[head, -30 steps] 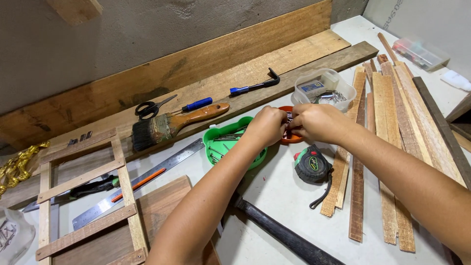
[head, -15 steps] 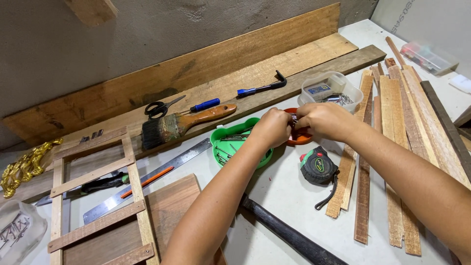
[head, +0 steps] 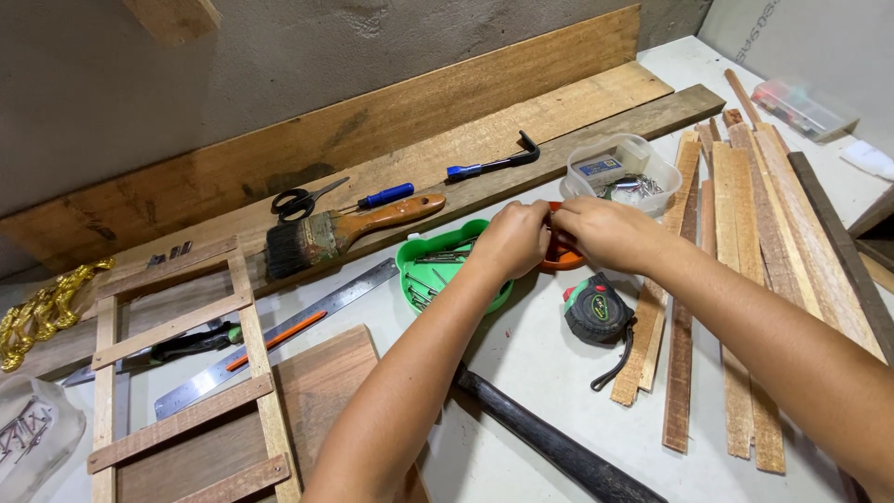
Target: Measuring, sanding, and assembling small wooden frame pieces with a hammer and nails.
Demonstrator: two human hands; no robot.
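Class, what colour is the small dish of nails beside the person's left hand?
Green: the dish, seen in the head view, sits just left of the left hand.

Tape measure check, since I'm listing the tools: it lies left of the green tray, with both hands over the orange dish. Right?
Not quite. The head view shows the tape measure right of the green tray, not left. Both hands are over the orange dish.

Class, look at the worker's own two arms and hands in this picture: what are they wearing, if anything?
Nothing that shows. The left hand and right hand are bare, with no gloves, and no rings or watch can be seen. Both forearms are uncovered from the wrists back to the picture's edge, so no sleeve or cuff appears in view.
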